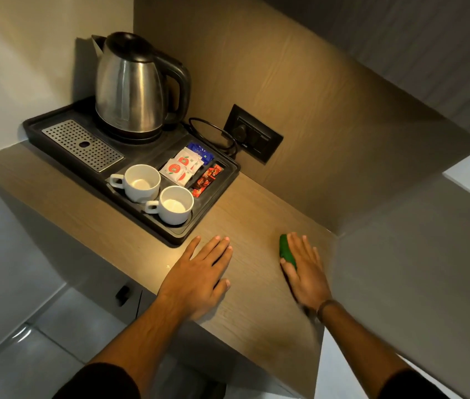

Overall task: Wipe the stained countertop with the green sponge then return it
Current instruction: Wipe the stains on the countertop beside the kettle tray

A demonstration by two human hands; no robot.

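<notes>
Green sponge (287,251) lies on the countertop (254,300) near the right wall, pressed flat under the right hand (304,272), fingers extended over it. Left hand (199,272) rests open, bracing beside the tray (199,226). Recommend even pressure and overlapping strokes clear of the tray; stain not discernible.

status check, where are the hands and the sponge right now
Left hand flat on the wooden countertop, empty. Right hand pressed over the green sponge. Black plastic tray just beyond the left fingers.
</notes>
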